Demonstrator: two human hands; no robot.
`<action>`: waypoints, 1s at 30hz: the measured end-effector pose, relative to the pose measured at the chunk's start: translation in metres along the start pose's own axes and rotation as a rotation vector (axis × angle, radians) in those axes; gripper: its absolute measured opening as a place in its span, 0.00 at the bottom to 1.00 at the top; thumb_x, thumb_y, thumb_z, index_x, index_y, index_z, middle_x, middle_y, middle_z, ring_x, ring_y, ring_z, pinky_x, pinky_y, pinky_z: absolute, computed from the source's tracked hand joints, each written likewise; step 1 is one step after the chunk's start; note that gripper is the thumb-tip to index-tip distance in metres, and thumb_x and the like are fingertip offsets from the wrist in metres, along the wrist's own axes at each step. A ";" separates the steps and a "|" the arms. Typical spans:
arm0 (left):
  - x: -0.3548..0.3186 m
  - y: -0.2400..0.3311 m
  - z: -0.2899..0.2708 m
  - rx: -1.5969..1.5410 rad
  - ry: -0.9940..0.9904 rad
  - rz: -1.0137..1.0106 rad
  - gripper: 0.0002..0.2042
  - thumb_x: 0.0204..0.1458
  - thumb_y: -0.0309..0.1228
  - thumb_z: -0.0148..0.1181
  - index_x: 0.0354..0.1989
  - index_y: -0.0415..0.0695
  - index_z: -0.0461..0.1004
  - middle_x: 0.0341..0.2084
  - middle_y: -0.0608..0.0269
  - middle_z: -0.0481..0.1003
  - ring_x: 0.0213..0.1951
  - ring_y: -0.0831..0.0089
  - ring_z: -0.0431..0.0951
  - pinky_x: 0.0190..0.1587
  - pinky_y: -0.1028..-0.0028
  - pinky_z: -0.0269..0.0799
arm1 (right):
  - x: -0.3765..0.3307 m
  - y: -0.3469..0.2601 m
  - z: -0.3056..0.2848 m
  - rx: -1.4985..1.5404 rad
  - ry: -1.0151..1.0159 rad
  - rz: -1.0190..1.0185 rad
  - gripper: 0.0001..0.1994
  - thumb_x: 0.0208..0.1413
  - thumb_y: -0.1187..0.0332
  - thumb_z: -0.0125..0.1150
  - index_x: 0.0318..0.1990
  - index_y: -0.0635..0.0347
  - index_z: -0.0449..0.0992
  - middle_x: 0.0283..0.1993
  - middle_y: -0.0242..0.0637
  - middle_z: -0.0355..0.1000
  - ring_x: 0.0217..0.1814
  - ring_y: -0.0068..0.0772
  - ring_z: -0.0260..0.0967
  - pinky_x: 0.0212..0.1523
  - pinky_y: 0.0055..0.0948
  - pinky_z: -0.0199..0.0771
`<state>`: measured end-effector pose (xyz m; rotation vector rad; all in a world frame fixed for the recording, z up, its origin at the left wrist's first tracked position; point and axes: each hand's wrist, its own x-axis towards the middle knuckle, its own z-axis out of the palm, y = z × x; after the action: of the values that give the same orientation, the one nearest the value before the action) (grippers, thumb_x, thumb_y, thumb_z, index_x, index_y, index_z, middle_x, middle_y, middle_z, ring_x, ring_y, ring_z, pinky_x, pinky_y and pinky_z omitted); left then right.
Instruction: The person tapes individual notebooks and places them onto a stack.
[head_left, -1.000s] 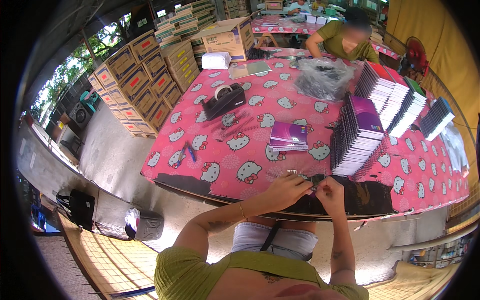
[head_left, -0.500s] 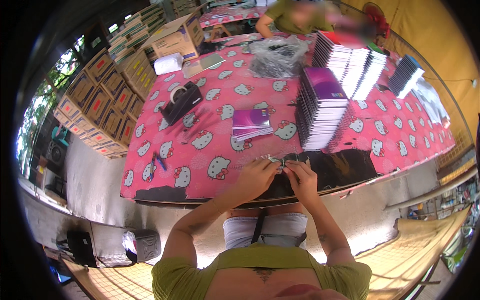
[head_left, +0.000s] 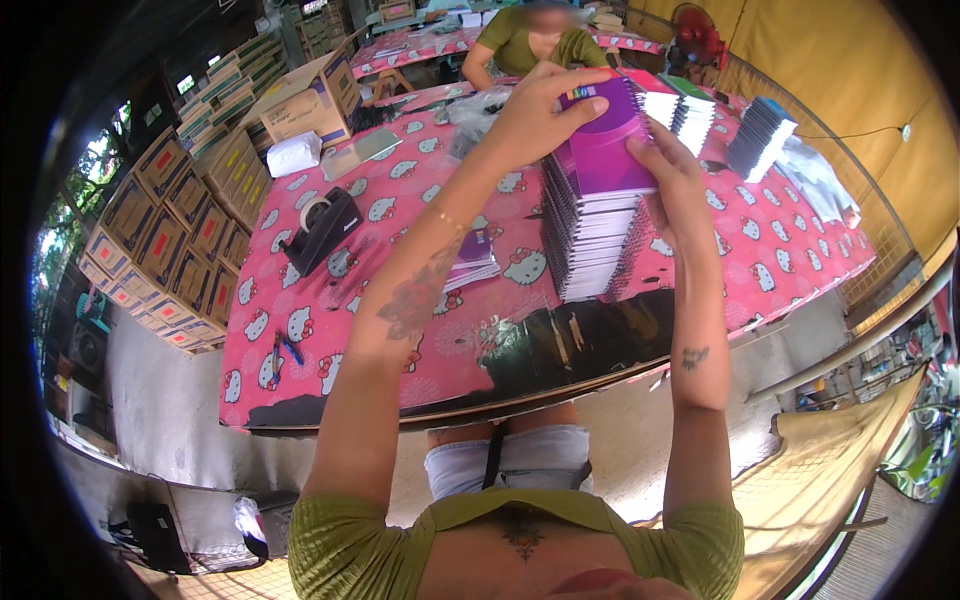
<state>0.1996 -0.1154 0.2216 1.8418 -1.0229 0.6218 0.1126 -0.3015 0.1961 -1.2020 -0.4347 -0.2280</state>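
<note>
Purple notebook up top of the tall stack, mid-table. Left hand grasps its far edge, fingers curled over; right hand presses its near right edge, thumb side hidden, so that grip is hard to call. Stack sits on a pink cartoon-print tablecloth. More notebooks lie left, a black tape dispenser beyond. Cardboard boxes line the left wall; another person sits across; yellow curtain right.

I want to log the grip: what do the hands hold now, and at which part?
Both hold the top purple notebook of the stack: left hand at its far left corner, right hand at its right edge.
</note>
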 end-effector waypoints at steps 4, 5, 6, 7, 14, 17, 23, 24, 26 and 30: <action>0.004 -0.065 0.035 0.349 -0.035 0.040 0.15 0.54 0.43 0.65 0.48 0.53 0.82 0.37 0.55 0.73 0.44 0.58 0.73 0.50 0.64 0.67 | 0.045 0.035 -0.066 -0.855 -0.038 0.010 0.26 0.60 0.57 0.62 0.57 0.72 0.74 0.41 0.43 0.78 0.39 0.30 0.76 0.42 0.31 0.74; 0.003 -0.074 0.040 0.460 -0.079 0.034 0.15 0.54 0.43 0.65 0.47 0.53 0.83 0.38 0.55 0.73 0.44 0.58 0.73 0.49 0.65 0.68 | 0.051 0.047 -0.080 -1.038 -0.058 -0.017 0.28 0.58 0.53 0.63 0.55 0.71 0.76 0.40 0.44 0.78 0.37 0.31 0.75 0.42 0.32 0.73; -0.011 -0.088 0.034 0.507 -0.048 -0.016 0.15 0.54 0.42 0.65 0.47 0.51 0.82 0.38 0.55 0.74 0.44 0.58 0.73 0.49 0.65 0.68 | 0.046 0.051 -0.059 -1.085 -0.064 0.044 0.33 0.56 0.49 0.65 0.57 0.72 0.74 0.38 0.44 0.78 0.39 0.32 0.74 0.45 0.32 0.72; -0.020 -0.091 0.040 0.530 -0.013 -0.047 0.14 0.55 0.41 0.64 0.47 0.50 0.82 0.38 0.55 0.74 0.44 0.58 0.74 0.49 0.66 0.68 | 0.044 0.053 -0.060 -1.012 -0.019 0.034 0.33 0.56 0.48 0.65 0.58 0.71 0.74 0.40 0.45 0.77 0.40 0.33 0.73 0.46 0.31 0.72; -0.137 -0.092 -0.023 0.357 -0.007 -0.183 0.12 0.54 0.34 0.63 0.45 0.45 0.80 0.40 0.54 0.75 0.44 0.53 0.75 0.48 0.59 0.72 | -0.029 0.009 -0.070 -0.758 0.266 -0.330 0.18 0.64 0.63 0.59 0.58 0.61 0.74 0.59 0.39 0.70 0.59 0.31 0.68 0.58 0.32 0.67; -0.245 -0.099 -0.041 0.636 -0.227 -0.128 0.14 0.50 0.31 0.63 0.46 0.46 0.79 0.40 0.57 0.74 0.43 0.55 0.75 0.47 0.60 0.73 | -0.089 0.003 -0.037 -0.682 0.208 -0.382 0.17 0.60 0.67 0.60 0.55 0.64 0.75 0.57 0.41 0.72 0.60 0.34 0.68 0.61 0.34 0.66; -0.303 -0.074 -0.014 0.884 -0.271 -0.024 0.20 0.47 0.28 0.56 0.51 0.44 0.75 0.41 0.59 0.74 0.41 0.61 0.74 0.46 0.64 0.73 | -0.127 0.080 0.046 -0.547 -0.279 -0.275 0.16 0.53 0.74 0.67 0.50 0.63 0.79 0.52 0.46 0.74 0.55 0.44 0.73 0.56 0.35 0.71; -0.297 -0.060 -0.015 0.875 -0.234 0.011 0.20 0.46 0.28 0.56 0.51 0.44 0.75 0.40 0.59 0.74 0.41 0.61 0.74 0.45 0.64 0.72 | -0.127 0.099 0.047 -0.548 -0.241 -0.233 0.17 0.53 0.74 0.67 0.51 0.63 0.78 0.52 0.46 0.74 0.54 0.44 0.73 0.56 0.34 0.71; -0.283 -0.028 -0.018 0.855 -0.146 0.057 0.20 0.45 0.29 0.58 0.50 0.43 0.75 0.39 0.60 0.73 0.41 0.61 0.74 0.45 0.64 0.71 | -0.127 0.124 0.048 -0.602 -0.141 -0.219 0.23 0.51 0.74 0.69 0.56 0.62 0.75 0.53 0.47 0.73 0.55 0.44 0.72 0.55 0.33 0.71; -0.294 0.001 0.003 0.598 -0.188 -0.050 0.18 0.46 0.25 0.60 0.49 0.42 0.77 0.37 0.58 0.77 0.42 0.56 0.75 0.47 0.58 0.72 | -0.148 0.186 0.029 -0.582 -0.228 0.087 0.23 0.50 0.75 0.70 0.55 0.61 0.74 0.46 0.44 0.77 0.48 0.40 0.76 0.50 0.31 0.74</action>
<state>0.0434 -0.0038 -0.0009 2.4775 -0.9716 0.7953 0.0483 -0.2177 -0.0186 -1.8257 -0.5319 -0.1448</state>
